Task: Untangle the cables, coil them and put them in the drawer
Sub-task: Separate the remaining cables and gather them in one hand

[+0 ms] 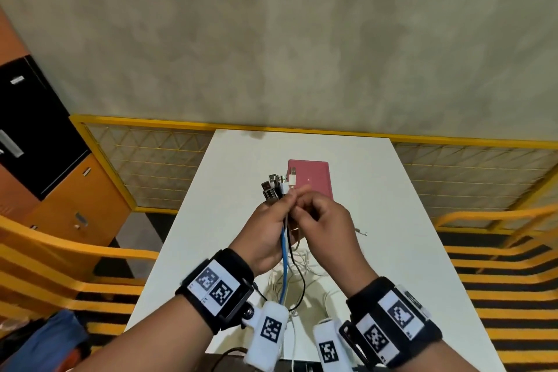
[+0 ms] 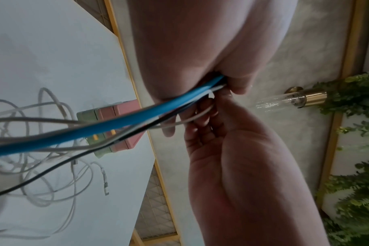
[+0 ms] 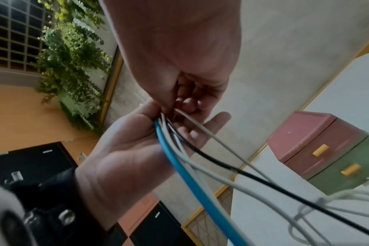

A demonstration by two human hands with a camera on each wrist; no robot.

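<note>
Head view: left hand [image 1: 265,229] fingers [image 3: 217,119] hold the cable bundle [image 1: 285,238]; right hand [image 1: 324,226] fingers [image 3: 187,103] pinch one white cable [image 3: 211,134] beside them.

1. Blue cable [image 1: 284,254], black cable [image 1: 297,273] and white cables [image 1: 314,273], all on the near side of the drawer box.
2. Drawer box [image 3: 318,149]: pink upper tier, green lower tier, yellow handles.
3. White table [image 1: 407,220] beneath the drawer box.
4. Yellow railing [image 1: 145,121] beyond the drawer box.
</note>
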